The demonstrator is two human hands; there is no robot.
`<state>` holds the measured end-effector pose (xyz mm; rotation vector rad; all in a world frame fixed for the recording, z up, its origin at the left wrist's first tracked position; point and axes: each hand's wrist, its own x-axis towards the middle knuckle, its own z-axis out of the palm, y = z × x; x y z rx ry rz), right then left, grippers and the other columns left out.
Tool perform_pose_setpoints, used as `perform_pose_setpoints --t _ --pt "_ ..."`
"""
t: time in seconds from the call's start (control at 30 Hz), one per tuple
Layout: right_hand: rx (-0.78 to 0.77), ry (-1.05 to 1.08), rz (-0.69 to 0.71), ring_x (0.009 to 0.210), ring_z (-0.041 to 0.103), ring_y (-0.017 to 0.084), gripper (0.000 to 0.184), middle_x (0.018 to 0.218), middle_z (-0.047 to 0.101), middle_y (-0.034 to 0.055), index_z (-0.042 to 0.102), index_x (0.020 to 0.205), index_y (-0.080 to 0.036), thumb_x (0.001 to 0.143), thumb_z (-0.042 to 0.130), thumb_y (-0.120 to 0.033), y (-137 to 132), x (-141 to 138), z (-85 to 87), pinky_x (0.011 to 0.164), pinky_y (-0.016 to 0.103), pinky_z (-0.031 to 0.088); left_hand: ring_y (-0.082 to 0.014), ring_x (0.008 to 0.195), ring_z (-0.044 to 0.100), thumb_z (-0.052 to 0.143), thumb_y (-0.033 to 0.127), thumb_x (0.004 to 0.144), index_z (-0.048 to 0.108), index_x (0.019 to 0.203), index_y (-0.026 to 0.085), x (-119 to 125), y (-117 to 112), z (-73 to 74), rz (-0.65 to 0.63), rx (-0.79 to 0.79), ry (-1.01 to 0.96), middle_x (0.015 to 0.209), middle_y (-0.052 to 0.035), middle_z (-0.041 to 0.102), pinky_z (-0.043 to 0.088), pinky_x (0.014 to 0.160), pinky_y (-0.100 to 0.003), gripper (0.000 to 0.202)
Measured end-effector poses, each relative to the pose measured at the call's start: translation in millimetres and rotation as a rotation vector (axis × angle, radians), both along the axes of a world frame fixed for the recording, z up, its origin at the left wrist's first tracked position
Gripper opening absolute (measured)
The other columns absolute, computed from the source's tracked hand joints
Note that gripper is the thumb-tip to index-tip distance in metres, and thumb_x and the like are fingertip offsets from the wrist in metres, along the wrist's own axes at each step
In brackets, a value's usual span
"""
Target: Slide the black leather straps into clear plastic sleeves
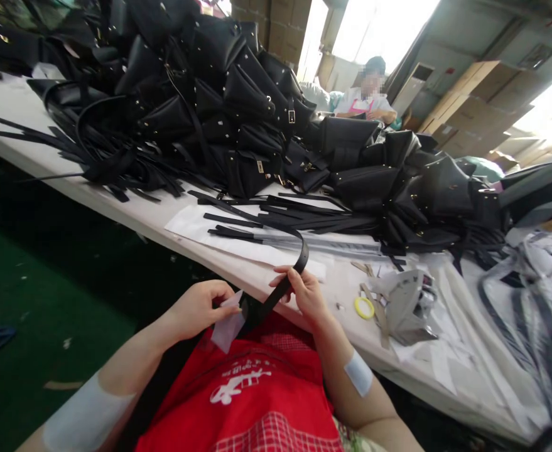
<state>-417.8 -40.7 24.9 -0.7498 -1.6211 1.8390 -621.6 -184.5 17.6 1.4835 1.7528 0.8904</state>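
My left hand (199,307) is closed on the lower end of a black strap (289,276) together with a small white slip of paper (228,328). My right hand (304,290) pinches the same strap a little higher, where it bends up and arcs back over the table. Both hands hover just off the near edge of the white table (129,213), above my red apron (257,389). More loose black straps (276,223) lie flat on white paper just beyond my hands.
A large heap of black bags (219,94) covers the middle and far table. A yellow ring (364,307) and a grey tape dispenser (405,304) sit right of my hands. Grey fabric (534,301) lies far right. Another person (372,94) sits behind; cardboard boxes (473,107) are stacked beyond.
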Motion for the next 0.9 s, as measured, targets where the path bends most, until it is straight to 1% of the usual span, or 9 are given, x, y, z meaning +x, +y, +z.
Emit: perform_pose_setpoints --t 0.1,0.2,0.3,0.4,0.57,0.7,0.8,0.9 --pt "0.068 0.062 -0.092 0.049 0.057 0.01 0.049 0.081 0.075 0.0071 0.069 0.102 -0.016 0.088 0.057 -0.061 0 4 11.3 0.048 0.024 0.046 -0.016 0.063 0.055 0.07 0.043 0.075 0.063 0.066 0.016 9 13 -4.0 -0.042 -0.077 -0.029 0.067 -0.0003 0.063 0.041 0.059 -0.025 0.029" --pt "0.118 0.155 -0.146 0.048 0.059 0.011 0.047 0.08 0.076 0.0076 0.069 0.1 -0.016 0.089 0.056 -0.06 0 4 17.2 0.048 0.025 0.048 -0.0151 0.06 0.053 0.073 0.045 0.07 0.063 0.066 0.016 17 20 -7.7 -0.089 -0.142 -0.076 0.064 0.0008 0.061 0.039 0.056 -0.024 0.031" --pt "0.143 0.223 -0.13 0.05 0.061 0.012 0.042 0.08 0.077 0.0074 0.07 0.098 -0.018 0.091 0.056 -0.057 -2 2 17.4 0.049 0.025 0.049 -0.0143 0.059 0.051 0.075 0.044 0.068 0.062 0.066 0.015 22 22 -11.3 -0.124 -0.169 -0.104 0.063 0.0015 0.06 0.037 0.054 -0.023 0.031" --pt "0.152 0.216 -0.088 0.052 0.061 0.013 0.041 0.079 0.077 0.007 0.072 0.096 -0.019 0.091 0.057 -0.056 -4 0 14.4 0.05 0.026 0.05 -0.0139 0.058 0.052 0.075 0.041 0.068 0.063 0.068 0.015 24 20 -11.7 -0.166 -0.196 -0.178 0.063 0.0023 0.059 0.037 0.053 -0.022 0.028" --pt "0.172 0.184 -0.05 0.057 0.062 0.014 0.042 0.079 0.077 0.0076 0.073 0.095 -0.019 0.091 0.057 -0.057 -6 0 10.9 0.054 0.027 0.051 -0.0158 0.068 0.059 0.071 0.036 0.077 0.068 0.076 0.014 22 17 -1.3 -0.302 -0.192 -0.409 0.073 -0.0007 0.066 0.045 0.065 -0.023 0.023" --pt "0.168 0.195 -0.034 0.057 0.062 0.014 0.041 0.079 0.076 0.0073 0.073 0.095 -0.019 0.091 0.056 -0.056 -6 1 11.0 0.055 0.027 0.05 -0.0156 0.07 0.059 0.071 0.036 0.079 0.069 0.077 0.013 21 15 3.1 -0.355 -0.176 -0.424 0.075 -0.0014 0.066 0.046 0.066 -0.023 0.023" --pt "0.158 0.205 -0.049 0.058 0.063 0.014 0.041 0.079 0.076 0.0072 0.072 0.095 -0.019 0.092 0.055 -0.056 -6 2 12.1 0.055 0.027 0.05 -0.0148 0.068 0.058 0.074 0.035 0.076 0.068 0.072 0.013 22 15 -0.7 -0.351 -0.186 -0.427 0.072 -0.0004 0.065 0.046 0.065 -0.023 0.023" --pt "0.157 0.188 -0.056 0.058 0.063 0.015 0.043 0.079 0.076 0.0076 0.072 0.094 -0.018 0.091 0.056 -0.058 -6 3 13.1 0.055 0.028 0.05 -0.0141 0.066 0.057 0.077 0.032 0.072 0.069 0.075 0.013 25 16 -6.5 -0.307 -0.235 -0.502 0.07 0.0006 0.065 0.045 0.063 -0.023 0.021"
